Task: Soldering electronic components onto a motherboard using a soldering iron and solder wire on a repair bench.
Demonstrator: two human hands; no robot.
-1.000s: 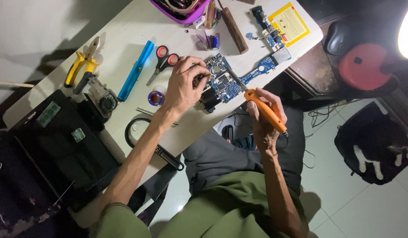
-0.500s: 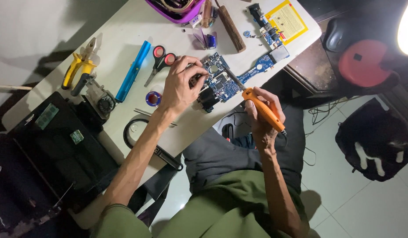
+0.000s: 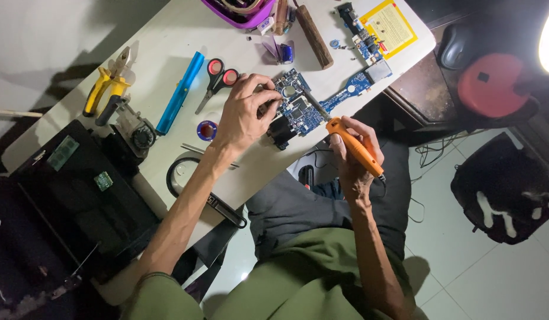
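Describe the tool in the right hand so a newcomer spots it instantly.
Start at the white table, then find the blue circuit board at its near edge under the left hand. Just beside it, the right hand holds an orange soldering iron, the only orange, pen-shaped tool here.

My left hand [image 3: 243,112] reaches forward, fingers [image 3: 268,89] curled down; my right hand [image 3: 352,153], nearer my body, stays fist-closed.

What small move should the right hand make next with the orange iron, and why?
Probably lower the tip the last bit onto the board. The right hand grips the orange iron with its tip angled at the board's middle, and the left hand presses on the board's left edge, pinning it to the table. Whether the tip already touches cannot be told.
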